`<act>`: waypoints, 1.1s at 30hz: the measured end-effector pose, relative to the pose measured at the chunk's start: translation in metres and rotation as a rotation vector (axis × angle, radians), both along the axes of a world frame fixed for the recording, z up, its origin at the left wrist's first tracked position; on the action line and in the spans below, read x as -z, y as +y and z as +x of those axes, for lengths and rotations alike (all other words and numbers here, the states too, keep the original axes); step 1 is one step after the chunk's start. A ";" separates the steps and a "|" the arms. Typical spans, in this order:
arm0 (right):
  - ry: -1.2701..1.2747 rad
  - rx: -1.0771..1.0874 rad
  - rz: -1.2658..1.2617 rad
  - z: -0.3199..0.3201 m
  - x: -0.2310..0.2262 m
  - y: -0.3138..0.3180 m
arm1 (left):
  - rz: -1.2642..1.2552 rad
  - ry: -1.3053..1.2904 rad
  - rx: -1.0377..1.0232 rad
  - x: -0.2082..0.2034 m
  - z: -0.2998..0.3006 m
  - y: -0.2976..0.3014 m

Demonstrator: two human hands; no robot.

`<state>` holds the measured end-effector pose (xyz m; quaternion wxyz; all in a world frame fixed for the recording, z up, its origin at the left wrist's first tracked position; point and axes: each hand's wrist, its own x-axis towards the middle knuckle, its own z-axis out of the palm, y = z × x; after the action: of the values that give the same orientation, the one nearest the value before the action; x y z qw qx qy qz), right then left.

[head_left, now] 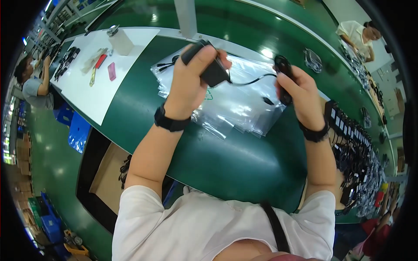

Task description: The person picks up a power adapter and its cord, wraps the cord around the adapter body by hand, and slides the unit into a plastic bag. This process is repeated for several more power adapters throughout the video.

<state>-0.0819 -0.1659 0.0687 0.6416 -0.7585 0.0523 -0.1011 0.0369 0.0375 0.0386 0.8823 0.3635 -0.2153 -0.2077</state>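
Observation:
My left hand [191, 82] is closed around a black power adapter [214, 73], raised above the table. From the adapter a thin black cord runs across to a bundled coil of black cable [284, 78], which my right hand [300, 93] grips. Beneath both hands lies a spread stack of clear plastic bags [244, 111] on the green tabletop [230, 158]. Black cable ends [164, 66] rest on the bags' left side, beside my left hand. Dark bands circle both wrists.
On my right stand rows of black adapters [344, 124] with bundled cables. A white sheet [87, 93] on the left bears a bottle [120, 41], a red-handled tool [100, 61] and a pink piece [112, 71]. Below it is an open drawer [102, 174]. Other people work at both sides.

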 end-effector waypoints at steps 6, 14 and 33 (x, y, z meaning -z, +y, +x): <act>-0.051 0.003 -0.008 0.022 0.029 0.031 | 0.335 -0.075 -0.058 0.016 -0.032 -0.016; -0.298 -0.060 -0.477 0.020 0.041 0.044 | 0.411 -0.119 -0.145 0.018 -0.034 -0.015; 0.093 -0.092 0.124 0.007 0.042 0.043 | 0.317 -0.844 -0.850 0.024 -0.019 0.007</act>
<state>-0.0746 -0.1228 0.0264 0.6883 -0.7228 0.0531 -0.0329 0.0184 0.0440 0.0150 0.6621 0.5947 -0.3486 0.2941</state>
